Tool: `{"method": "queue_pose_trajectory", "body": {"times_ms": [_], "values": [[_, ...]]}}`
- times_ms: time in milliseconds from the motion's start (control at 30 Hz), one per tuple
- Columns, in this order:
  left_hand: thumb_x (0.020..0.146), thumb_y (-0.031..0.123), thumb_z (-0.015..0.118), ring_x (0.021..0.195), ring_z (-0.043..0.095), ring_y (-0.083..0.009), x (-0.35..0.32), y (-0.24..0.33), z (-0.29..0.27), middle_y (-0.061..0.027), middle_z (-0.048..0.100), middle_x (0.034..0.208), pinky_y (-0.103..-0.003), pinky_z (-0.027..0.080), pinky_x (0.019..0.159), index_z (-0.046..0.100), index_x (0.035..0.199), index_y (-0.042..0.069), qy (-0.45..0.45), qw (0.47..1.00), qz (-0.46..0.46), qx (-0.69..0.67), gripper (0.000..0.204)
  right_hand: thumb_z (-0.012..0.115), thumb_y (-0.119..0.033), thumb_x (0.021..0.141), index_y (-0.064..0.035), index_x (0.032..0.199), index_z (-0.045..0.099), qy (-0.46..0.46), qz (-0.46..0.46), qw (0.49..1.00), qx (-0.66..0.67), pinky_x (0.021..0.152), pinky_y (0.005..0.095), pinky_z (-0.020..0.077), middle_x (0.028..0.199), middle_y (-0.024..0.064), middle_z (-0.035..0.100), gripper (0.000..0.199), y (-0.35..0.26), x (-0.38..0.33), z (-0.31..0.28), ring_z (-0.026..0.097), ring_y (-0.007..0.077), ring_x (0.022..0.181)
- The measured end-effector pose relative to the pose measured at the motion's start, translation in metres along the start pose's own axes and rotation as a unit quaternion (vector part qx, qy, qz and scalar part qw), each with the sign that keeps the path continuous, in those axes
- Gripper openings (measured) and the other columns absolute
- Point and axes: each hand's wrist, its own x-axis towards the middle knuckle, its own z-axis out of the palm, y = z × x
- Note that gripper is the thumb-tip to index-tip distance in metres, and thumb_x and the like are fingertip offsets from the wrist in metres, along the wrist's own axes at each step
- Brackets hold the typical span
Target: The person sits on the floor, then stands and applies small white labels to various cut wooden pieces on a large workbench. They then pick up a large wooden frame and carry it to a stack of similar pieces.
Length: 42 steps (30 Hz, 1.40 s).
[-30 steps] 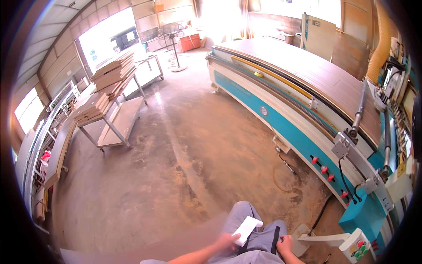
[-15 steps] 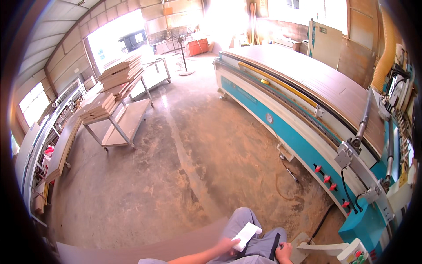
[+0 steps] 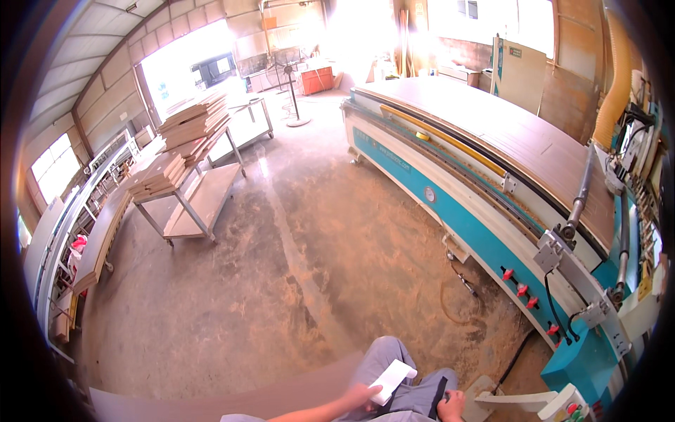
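Observation:
In my left hand (image 3: 363,395) is a white sheet of paper (image 3: 394,380), its far end curled over, held above my grey trousers (image 3: 383,354). The fingers close round its near left edge. My right hand (image 3: 452,405) rests by my right leg, fingers curled. Something small and dark shows at its fingers, too small to name. A black stripe runs down the trouser leg next to it. Behind my left forearm lies a long brown board (image 3: 211,404).
A long teal and white machine (image 3: 415,169) with a brown panel (image 3: 478,112) on its bed runs along the right. At left stands a metal cart (image 3: 204,200) with stacked boards (image 3: 193,123). A fan (image 3: 292,95) stands farther back. A hose (image 3: 450,306) lies on the dusty floor.
The view has shifted very slightly. Both hands keep nearly the same place, and the paper stays in my left hand.

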Motion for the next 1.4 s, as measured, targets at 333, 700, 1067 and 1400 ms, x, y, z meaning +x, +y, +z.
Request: {"method": "queue_pose_trajectory", "body": {"times_ms": [333, 700, 1067, 1400], "values": [[0.087, 0.05, 0.049, 0.043, 0.055, -0.0154, 0.007, -0.001, 0.005, -0.008, 0.058, 0.053, -0.028, 0.043, 0.044, 0.067, 0.078, -0.002, -0.005, 1.0, 0.012, -0.016, 0.055, 0.051, -0.022, 0.078, -0.0021, 0.095, 0.059, -0.044, 0.021, 0.999, 0.005, 0.081, 0.0477, 0.0424, 0.106, 0.0238, 0.054, 0.028, -0.013, 0.0, -0.021, 0.052, 0.0424, 0.095], [0.088, 0.05, 0.047, 0.044, 0.057, -0.0164, 0.006, 0.012, 0.01, -0.0093, 0.06, 0.054, -0.028, 0.046, 0.044, 0.066, 0.078, -0.003, -0.002, 0.999, 0.034, -0.017, 0.057, 0.053, -0.019, 0.075, -0.0038, 0.09, 0.061, -0.001, -0.059, 0.998, 0.024, 0.08, 0.0483, 0.0421, 0.098, 0.0223, 0.057, 0.023, -0.006, 0.003, -0.023, 0.052, 0.0416, 0.091], [0.086, 0.053, 0.047, 0.047, 0.058, -0.0175, 0.015, 0.0, 0.018, -0.0105, 0.062, 0.059, -0.028, 0.046, 0.047, 0.067, 0.078, -0.002, 0.02, 0.999, 0.044, -0.002, 0.059, 0.052, -0.019, 0.076, -0.0053, 0.098, 0.061, -0.007, -0.041, 0.999, 0.014, 0.089, 0.0447, 0.0394, 0.11, 0.0198, 0.053, 0.028, -0.022, -0.005, -0.045, 0.047, 0.0389, 0.102], [0.085, 0.057, 0.046, 0.048, 0.06, -0.0181, 0.022, -0.008, 0.02, -0.0095, 0.062, 0.056, -0.03, 0.047, 0.051, 0.068, 0.073, 0.0, 0.02, 0.996, 0.038, 0.078, 0.062, 0.052, -0.018, 0.073, -0.0038, 0.1, 0.059, 0.05, -0.046, 0.997, 0.044, 0.09, 0.0431, 0.039, 0.112, 0.0179, 0.051, 0.031, -0.041, -0.018, -0.075, 0.046, 0.0373, 0.104]]}}
